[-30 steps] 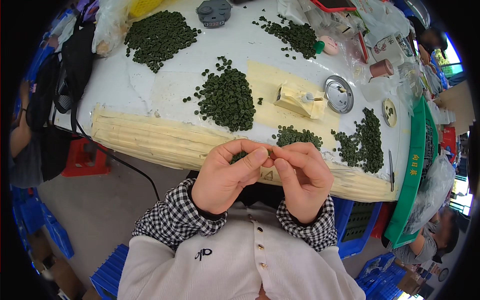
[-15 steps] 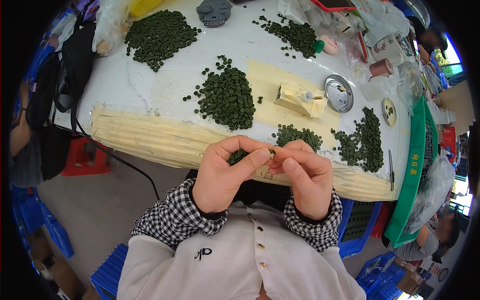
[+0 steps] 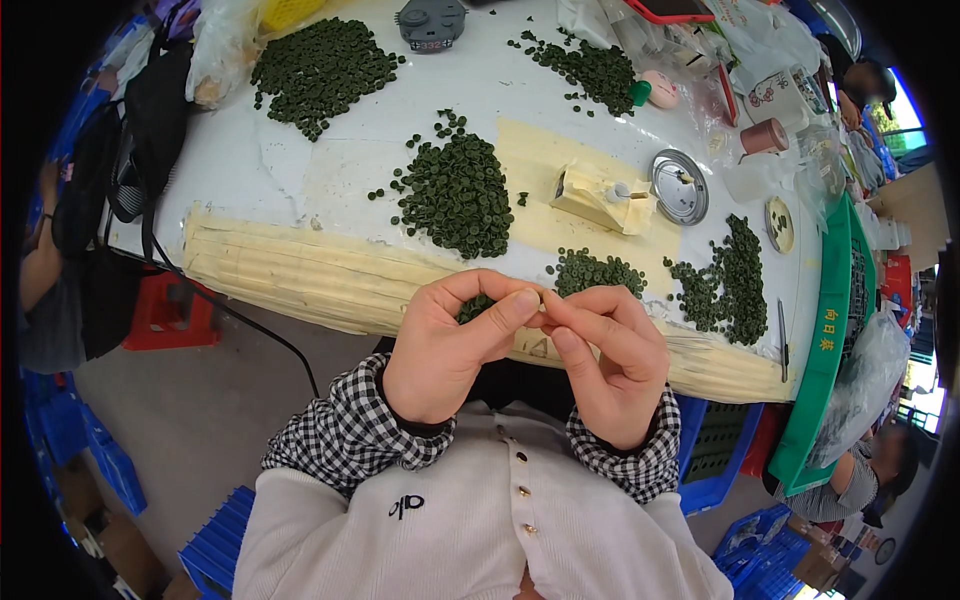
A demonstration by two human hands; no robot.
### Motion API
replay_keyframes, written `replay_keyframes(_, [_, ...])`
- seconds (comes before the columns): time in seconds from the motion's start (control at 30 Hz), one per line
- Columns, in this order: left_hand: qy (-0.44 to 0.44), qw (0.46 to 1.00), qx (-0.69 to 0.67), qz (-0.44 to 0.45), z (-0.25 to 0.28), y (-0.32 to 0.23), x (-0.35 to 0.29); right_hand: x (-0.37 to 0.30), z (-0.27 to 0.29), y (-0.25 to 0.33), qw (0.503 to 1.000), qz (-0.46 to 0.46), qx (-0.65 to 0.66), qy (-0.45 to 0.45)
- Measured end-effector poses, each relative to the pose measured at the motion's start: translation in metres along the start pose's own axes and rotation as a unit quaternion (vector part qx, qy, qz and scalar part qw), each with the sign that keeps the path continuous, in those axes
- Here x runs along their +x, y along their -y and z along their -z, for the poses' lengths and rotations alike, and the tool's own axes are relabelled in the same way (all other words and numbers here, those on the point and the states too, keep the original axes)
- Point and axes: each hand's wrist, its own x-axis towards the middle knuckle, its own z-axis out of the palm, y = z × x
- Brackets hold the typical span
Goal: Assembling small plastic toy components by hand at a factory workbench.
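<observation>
Just past the table's near edge, my left hand and my right hand meet fingertip to fingertip. Thumb and forefinger of each are pinched together on a small dark green piece, mostly hidden by the fingers. Behind my left fingers lies a little cluster of dark green round parts, partly covered. A larger heap of small green wheels is beyond it, and a low patch of similar wheels sits beyond my right hand. A yellowish taped block with a small peg on it stands farther back.
More green parts form heaps at the far left, far middle and right. A grey model turret, a round metal lid, a thin pen-like tool and a green crate surround the work area. A black cable hangs at left.
My right hand has turned slightly, its fingertips rising a little and closing in on the left ones. The piece between them is more covered. The heaps look unchanged.
</observation>
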Motion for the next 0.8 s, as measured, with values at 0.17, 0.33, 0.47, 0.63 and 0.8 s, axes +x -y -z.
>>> replay_keyframes(0.17, [0.090,0.990,-0.066,0.080,0.004,0.001,0.001,0.006,0.009,-0.002,0.997,-0.002,0.077,0.007])
replay_keyframes(0.33, [0.092,0.993,-0.016,0.077,0.001,-0.001,0.002,0.009,0.012,-0.001,0.997,0.069,0.006,0.014])
replay_keyframes(0.47, [0.080,0.995,0.010,0.064,0.003,-0.001,0.000,0.010,0.011,0.003,0.988,0.120,-0.097,-0.007])
replay_keyframes(0.63, [0.069,0.992,0.100,0.023,-0.001,-0.009,-0.003,0.011,0.010,0.008,0.981,0.134,-0.143,-0.008])
replay_keyframes(0.8, [0.063,0.988,0.140,-0.003,-0.001,-0.010,-0.003,0.011,0.011,0.008,0.983,0.133,-0.126,0.000])
